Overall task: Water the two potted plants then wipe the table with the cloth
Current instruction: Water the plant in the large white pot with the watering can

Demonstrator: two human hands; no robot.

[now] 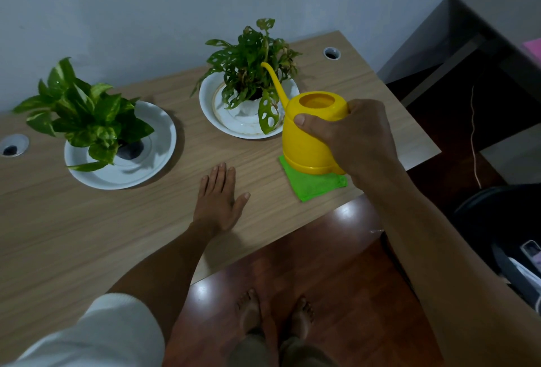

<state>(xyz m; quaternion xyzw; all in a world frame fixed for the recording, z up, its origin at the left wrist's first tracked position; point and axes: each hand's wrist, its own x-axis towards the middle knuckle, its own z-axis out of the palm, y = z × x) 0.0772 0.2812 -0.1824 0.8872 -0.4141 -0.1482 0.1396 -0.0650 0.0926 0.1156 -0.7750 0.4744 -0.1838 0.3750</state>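
Observation:
My right hand (355, 138) grips the yellow watering can (304, 144) at its right side, thumb across the top. Its thin spout points up and left into the leaves of the right potted plant (251, 65), which stands in a white pot on a white plate (210, 103). The can sits over the folded green cloth (316, 185) near the table's front right edge. The left potted plant (85, 115), with variegated leaves, stands on another white plate (158, 156). My left hand (218, 200) rests flat on the wooden table (87, 235), fingers straight.
Two round cable holes are set in the table, one at the left edge (14, 145) and one at the back right (332, 53). A grey wall runs behind. A dark shelf unit (480, 53) stands to the right, and a black chair (503, 220) below it.

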